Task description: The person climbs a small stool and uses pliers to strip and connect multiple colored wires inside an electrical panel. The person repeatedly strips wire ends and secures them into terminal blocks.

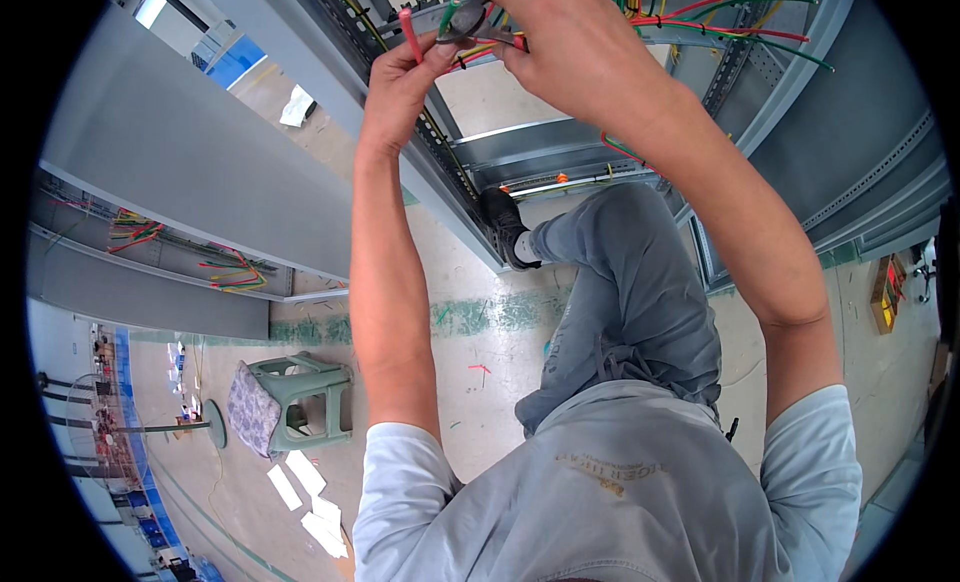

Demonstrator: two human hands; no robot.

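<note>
Both my arms reach up into an open grey metal cabinet. My left hand pinches a red wire between thumb and fingers, its cut end sticking up. My right hand grips a dark pair of cutting pliers, whose jaws sit right next to the red wire and a green wire. More red, green and yellow wires run across the cabinet behind my right hand.
My bent knee in grey trousers and a black shoe rest on the cabinet's lower frame. A green plastic stool stands on the floor at left, with white paper scraps near it. Another open cabinet with wire bundles lies left.
</note>
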